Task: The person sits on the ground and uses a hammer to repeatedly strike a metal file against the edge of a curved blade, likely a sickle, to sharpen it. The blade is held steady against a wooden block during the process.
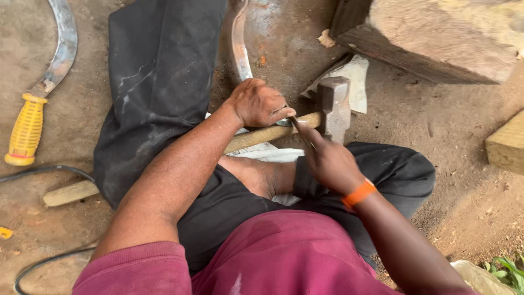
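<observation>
Down on the dirt floor, I'm looking at a person sitting cross-legged in dark trousers and a maroon shirt. Left hand is clamped down on a curved sickle blade, dull grey steel with rusty orange spots, pinning it over the pale wooden handle of a sledgehammer. That hammer's head is a blocky chunk of worn grey metal, and the handle runs under the leg and pokes out near the floor's left edge. Right hand, orange wristband on the wrist, is pinched shut around a thin dark tool whose tip meets the blade right by the left thumb. I can't make out what kind of tool it is, too slim and mostly hidden by fingers.

Over by the left edge lies a second sickle, with a ribbed yellow plastic grip and a blade cut off at the top. A black cable snakes beside it. A rough wooden block sits at the top right corner, a lighter plank end at the right edge.
</observation>
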